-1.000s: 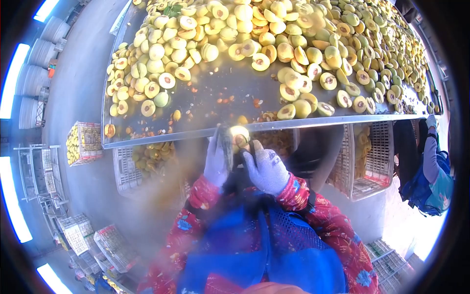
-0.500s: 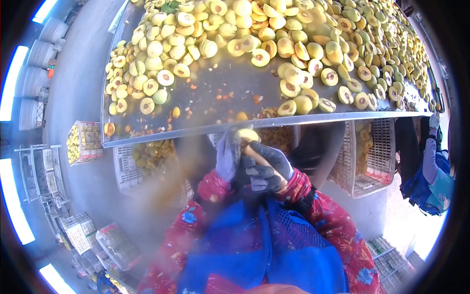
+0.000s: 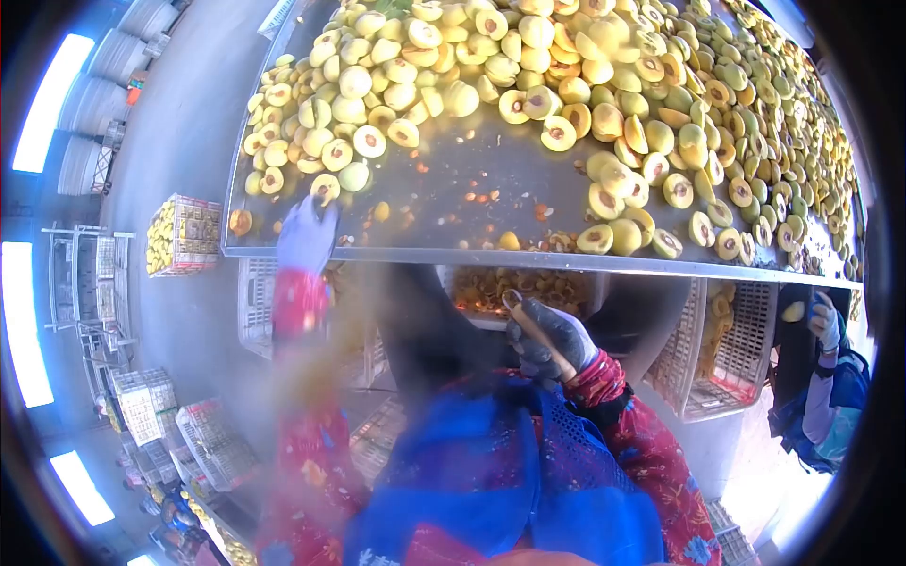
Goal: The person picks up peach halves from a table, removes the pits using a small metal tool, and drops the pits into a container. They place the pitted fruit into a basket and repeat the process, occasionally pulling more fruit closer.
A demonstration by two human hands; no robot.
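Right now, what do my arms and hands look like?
Your left hand wears a pale lavender glove; your right hand wears one with dark grey fingers and a pale cuff. The sleeves are red and floral; a dark band is at the right wrist.

White strip lights (image 3: 26,321) are glaring to the left of the table (image 3: 566,264), while the floor (image 3: 764,486) below its right end is blowing out to white. Milky haze is smearing the view below the table's left half. The lens is bowing the table's edge, and blackness is rounding the corners.
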